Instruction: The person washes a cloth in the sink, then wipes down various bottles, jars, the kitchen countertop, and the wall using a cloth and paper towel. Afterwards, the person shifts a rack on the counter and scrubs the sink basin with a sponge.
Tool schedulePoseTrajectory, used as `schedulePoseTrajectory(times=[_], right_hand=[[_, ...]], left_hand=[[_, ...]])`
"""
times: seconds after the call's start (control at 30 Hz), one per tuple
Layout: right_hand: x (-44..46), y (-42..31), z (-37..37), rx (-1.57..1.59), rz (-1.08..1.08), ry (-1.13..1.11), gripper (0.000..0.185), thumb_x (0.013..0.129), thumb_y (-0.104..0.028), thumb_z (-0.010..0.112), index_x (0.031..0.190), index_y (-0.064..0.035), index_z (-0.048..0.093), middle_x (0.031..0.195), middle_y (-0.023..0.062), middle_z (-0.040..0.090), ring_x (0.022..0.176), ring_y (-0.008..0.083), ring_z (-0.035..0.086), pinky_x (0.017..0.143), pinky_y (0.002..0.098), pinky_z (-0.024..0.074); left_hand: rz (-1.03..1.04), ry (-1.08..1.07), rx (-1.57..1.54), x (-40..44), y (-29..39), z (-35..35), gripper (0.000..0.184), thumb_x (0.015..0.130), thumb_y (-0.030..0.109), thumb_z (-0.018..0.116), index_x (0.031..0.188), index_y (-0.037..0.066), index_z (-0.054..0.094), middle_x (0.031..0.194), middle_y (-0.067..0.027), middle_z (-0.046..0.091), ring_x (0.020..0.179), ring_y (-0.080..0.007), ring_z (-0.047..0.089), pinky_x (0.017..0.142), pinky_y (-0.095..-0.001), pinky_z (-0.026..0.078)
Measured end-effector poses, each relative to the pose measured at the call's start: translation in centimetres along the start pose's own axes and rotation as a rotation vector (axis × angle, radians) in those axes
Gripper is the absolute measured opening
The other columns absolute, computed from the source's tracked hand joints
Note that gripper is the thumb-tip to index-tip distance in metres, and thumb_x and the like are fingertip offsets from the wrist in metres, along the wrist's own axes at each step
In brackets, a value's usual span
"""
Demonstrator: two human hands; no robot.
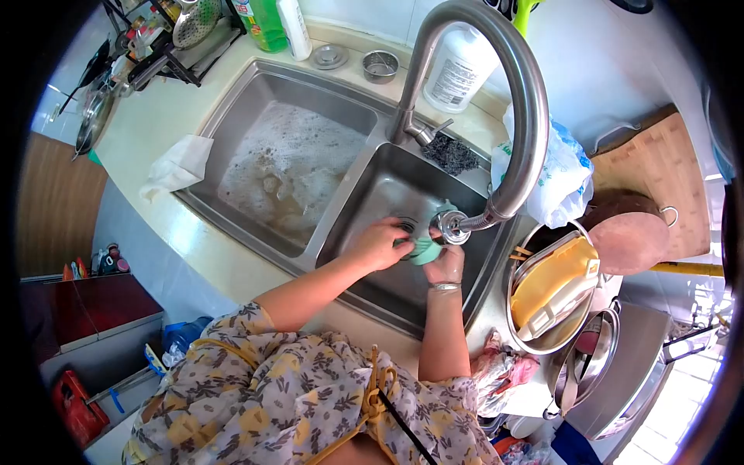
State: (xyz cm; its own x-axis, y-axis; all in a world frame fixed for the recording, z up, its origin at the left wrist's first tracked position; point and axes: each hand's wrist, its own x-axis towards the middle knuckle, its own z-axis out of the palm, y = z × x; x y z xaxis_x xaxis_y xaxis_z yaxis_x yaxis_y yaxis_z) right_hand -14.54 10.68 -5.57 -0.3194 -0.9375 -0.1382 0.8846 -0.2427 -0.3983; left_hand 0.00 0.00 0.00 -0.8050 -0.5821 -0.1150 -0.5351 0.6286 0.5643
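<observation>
Faucet (535,93) looming over us, we've got a green dish (423,249) down in the right basin (358,232), smack between our hands. Our right hand (444,266) seems to grip it from the near right; our left hand (378,245) is bunched narrow just left, can't tell if it's holding on. Long axis? No clue, the spray head (452,227) hides part. Count: two hands, two basins, one faucet, one dish, unless that green bit (446,207) beyond is another.
</observation>
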Motion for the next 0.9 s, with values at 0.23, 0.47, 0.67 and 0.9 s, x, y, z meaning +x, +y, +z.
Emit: schedulePoseTrajectory(times=[0.23, 0.47, 0.67, 0.9], right_hand=[[-0.5, 0.6, 3.6, -0.207, 0.02, 0.279, 0.032, 0.092, -0.017, 0.054, 0.122, -0.0059, 0.054, 0.113, 0.0091, 0.064, 0.098, 0.0192, 0.063, 0.083, 0.033, 0.0519], [-1.1, -1.0, 2.3, -0.432, 0.106, 0.275, 0.029, 0.094, -0.016, 0.056, 0.123, -0.01, 0.055, 0.112, 0.0037, 0.064, 0.086, 0.0091, 0.063, 0.057, 0.0204, 0.0481], [-1.3, 0.1, 3.8, -0.945, -0.038, 0.137, 0.032, 0.085, -0.013, 0.064, 0.116, -0.0081, 0.059, 0.102, 0.0013, 0.065, 0.089, 0.0169, 0.062, 0.077, 0.028, 0.0488], [-0.5, -1.3, -0.1, -1.025, 0.0, 0.647, 0.035, 0.076, 0.003, 0.048, 0.109, -0.0016, 0.059, 0.102, 0.0097, 0.065, 0.097, 0.0201, 0.062, 0.088, 0.0313, 0.0473]], left_hand=[[-0.199, -0.235, -0.947, -0.6, -1.6, 0.3, 0.034, 0.087, 0.026, 0.068, 0.106, -0.002, 0.065, 0.089, -0.0026, 0.066, 0.08, -0.0082, 0.056, 0.071, -0.0266, 0.047], [-0.268, -0.149, -1.101, -0.7, -0.4, -2.1, 0.019, 0.085, 0.014, 0.07, 0.097, 0.0, 0.067, 0.084, -0.0014, 0.064, 0.077, -0.0072, 0.057, 0.07, -0.0238, 0.047], [-0.2, -0.115, -1.061, -0.6, 0.1, -2.3, 0.016, 0.087, 0.014, 0.067, 0.098, 0.003, 0.065, 0.086, 0.0018, 0.062, 0.079, -0.0047, 0.054, 0.072, -0.0228, 0.045], [-0.181, 0.067, -1.354, -1.3, 0.9, -3.8, 0.018, 0.088, 0.014, 0.065, 0.101, 0.001, 0.063, 0.088, 0.0009, 0.061, 0.081, -0.0051, 0.053, 0.073, -0.0219, 0.043]])
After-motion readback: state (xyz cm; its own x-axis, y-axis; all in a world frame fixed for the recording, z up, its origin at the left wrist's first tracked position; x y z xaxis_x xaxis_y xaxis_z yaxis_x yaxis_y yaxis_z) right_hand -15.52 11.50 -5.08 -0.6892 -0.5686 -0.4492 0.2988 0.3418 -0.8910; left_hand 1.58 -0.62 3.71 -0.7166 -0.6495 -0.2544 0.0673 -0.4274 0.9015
